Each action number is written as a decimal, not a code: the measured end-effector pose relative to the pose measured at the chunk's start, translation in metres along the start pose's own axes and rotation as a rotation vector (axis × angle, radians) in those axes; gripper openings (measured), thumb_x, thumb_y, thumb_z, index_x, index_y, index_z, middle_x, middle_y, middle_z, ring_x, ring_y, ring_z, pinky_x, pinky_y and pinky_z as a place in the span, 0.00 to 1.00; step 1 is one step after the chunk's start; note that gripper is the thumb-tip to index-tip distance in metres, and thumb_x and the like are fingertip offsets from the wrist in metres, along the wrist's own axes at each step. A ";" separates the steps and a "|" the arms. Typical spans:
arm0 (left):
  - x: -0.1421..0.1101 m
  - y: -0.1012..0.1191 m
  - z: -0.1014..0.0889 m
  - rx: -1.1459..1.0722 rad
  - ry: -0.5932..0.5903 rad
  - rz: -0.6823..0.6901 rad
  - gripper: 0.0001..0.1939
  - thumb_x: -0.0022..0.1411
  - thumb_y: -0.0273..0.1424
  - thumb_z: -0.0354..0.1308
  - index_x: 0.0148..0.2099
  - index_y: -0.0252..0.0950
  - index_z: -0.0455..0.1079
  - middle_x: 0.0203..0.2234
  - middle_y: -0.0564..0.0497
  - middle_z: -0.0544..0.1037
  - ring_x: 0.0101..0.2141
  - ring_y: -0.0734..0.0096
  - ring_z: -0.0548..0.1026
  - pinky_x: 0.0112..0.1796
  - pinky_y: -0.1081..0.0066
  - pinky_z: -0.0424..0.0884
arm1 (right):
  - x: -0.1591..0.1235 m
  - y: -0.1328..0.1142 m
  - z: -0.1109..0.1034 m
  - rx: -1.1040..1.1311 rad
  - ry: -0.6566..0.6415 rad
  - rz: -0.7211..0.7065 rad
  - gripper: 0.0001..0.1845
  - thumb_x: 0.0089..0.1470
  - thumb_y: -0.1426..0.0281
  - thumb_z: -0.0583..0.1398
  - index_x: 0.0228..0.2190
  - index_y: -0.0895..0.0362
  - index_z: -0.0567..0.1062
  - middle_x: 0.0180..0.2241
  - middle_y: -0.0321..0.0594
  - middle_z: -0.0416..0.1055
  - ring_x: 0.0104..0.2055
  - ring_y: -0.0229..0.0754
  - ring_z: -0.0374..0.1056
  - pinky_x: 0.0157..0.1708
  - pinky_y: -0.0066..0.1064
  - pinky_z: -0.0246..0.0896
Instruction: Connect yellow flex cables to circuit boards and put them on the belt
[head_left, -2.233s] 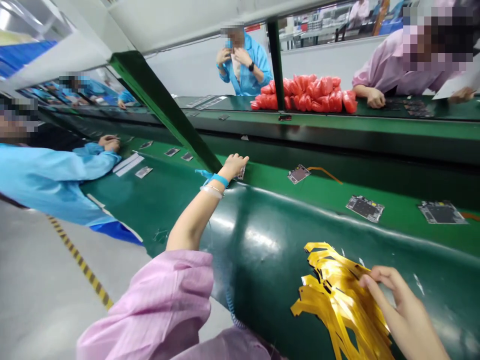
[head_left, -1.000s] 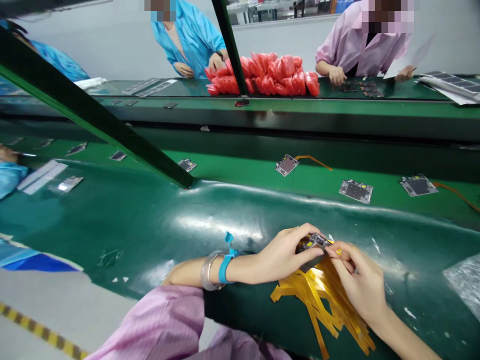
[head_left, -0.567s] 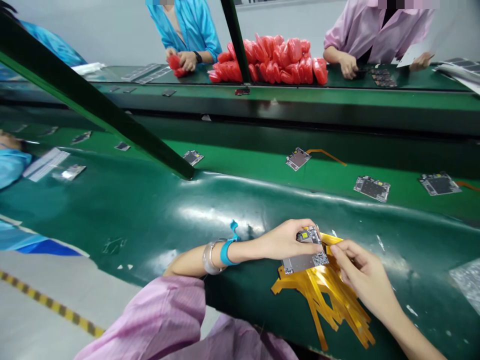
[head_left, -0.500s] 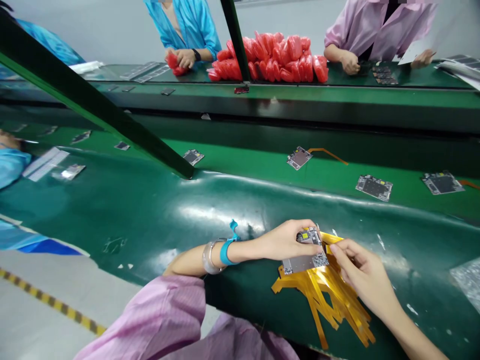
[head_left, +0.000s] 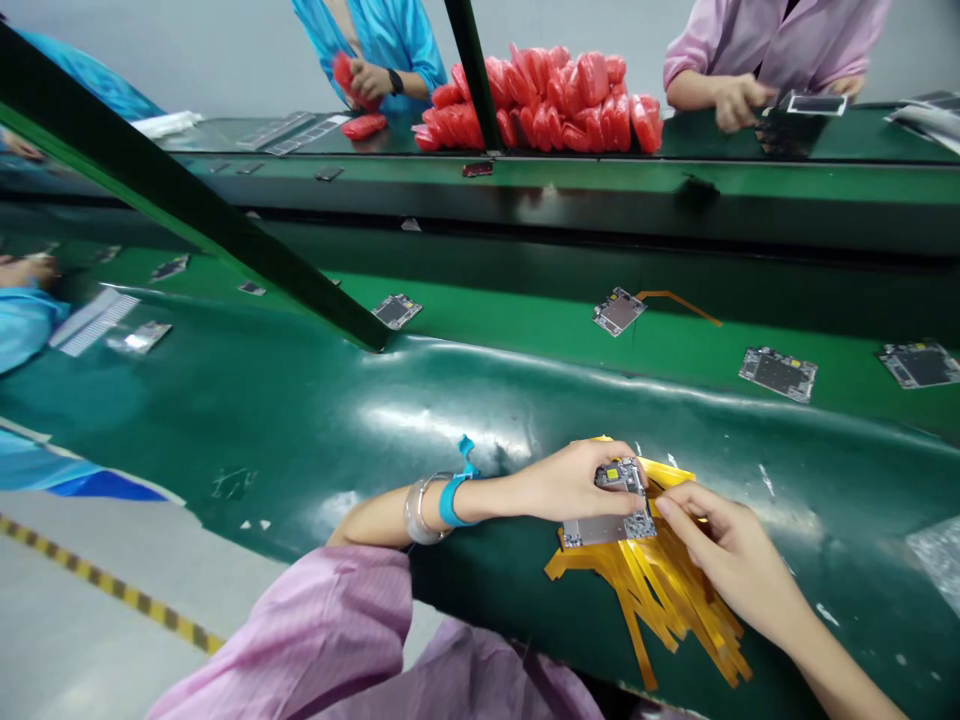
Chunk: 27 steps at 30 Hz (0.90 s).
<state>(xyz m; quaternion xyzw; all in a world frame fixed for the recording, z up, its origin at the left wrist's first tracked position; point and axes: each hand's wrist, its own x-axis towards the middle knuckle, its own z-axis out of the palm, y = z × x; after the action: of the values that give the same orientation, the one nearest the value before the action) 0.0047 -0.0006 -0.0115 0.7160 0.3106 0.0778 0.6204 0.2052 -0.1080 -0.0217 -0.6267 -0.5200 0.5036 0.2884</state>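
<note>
My left hand (head_left: 574,482) holds a small circuit board (head_left: 607,528) with a yellow square on it, thumb on top and fingers around its far edge. The board is over a pile of yellow flat flex cables (head_left: 645,590) fanned out on the green bench. Close to the board's right edge, my right hand (head_left: 712,530) has its thumb and forefinger pinched on what looks like the end of one flex cable. The fingers hide most of that end, and I cannot tell whether it touches the board.
Along the green conveyor belt (head_left: 480,345) lie several circuit boards (head_left: 778,373), one with an orange cable (head_left: 682,303). A slanted green post (head_left: 225,230) stands at the left. Red bags (head_left: 555,100) are heaped opposite, between two co-workers. Another co-worker's sleeve (head_left: 30,325) shows at left.
My left hand has brought a board from the belt to the cables, where my right hand meets it. Belt boards shift rightward in view. A co-worker opposite has lifted a red bag.
</note>
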 end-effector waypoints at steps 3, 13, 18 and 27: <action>0.000 0.000 0.001 -0.013 -0.003 -0.004 0.11 0.60 0.32 0.63 0.45 0.35 0.75 0.43 0.47 0.80 0.42 0.63 0.78 0.46 0.64 0.73 | -0.001 -0.001 -0.001 -0.007 -0.039 0.007 0.21 0.64 0.53 0.56 0.27 0.54 0.75 0.21 0.31 0.58 0.23 0.36 0.52 0.24 0.29 0.50; 0.001 -0.002 0.001 0.014 0.009 -0.059 0.16 0.58 0.43 0.67 0.37 0.34 0.73 0.32 0.52 0.75 0.33 0.69 0.72 0.33 0.71 0.66 | -0.002 0.006 0.007 0.049 -0.043 0.018 0.21 0.64 0.52 0.57 0.29 0.54 0.75 0.24 0.32 0.65 0.24 0.36 0.57 0.27 0.29 0.55; 0.005 -0.004 0.000 0.014 0.009 -0.034 0.19 0.60 0.47 0.65 0.35 0.34 0.71 0.29 0.54 0.71 0.31 0.73 0.67 0.31 0.72 0.61 | -0.003 0.016 0.007 0.183 -0.056 0.094 0.28 0.68 0.47 0.51 0.28 0.53 0.74 0.19 0.33 0.68 0.24 0.40 0.65 0.31 0.32 0.62; 0.006 0.004 -0.011 0.021 0.092 -0.089 0.22 0.65 0.50 0.56 0.32 0.35 0.67 0.24 0.56 0.67 0.25 0.76 0.62 0.26 0.72 0.56 | 0.007 0.029 -0.008 0.177 0.282 -0.005 0.28 0.67 0.46 0.51 0.46 0.52 0.80 0.45 0.44 0.80 0.50 0.51 0.73 0.57 0.43 0.62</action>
<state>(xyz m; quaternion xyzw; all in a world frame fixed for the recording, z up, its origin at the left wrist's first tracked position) 0.0060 0.0119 -0.0068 0.7036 0.3710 0.0797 0.6008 0.2231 -0.1081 -0.0471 -0.6619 -0.4295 0.4540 0.4139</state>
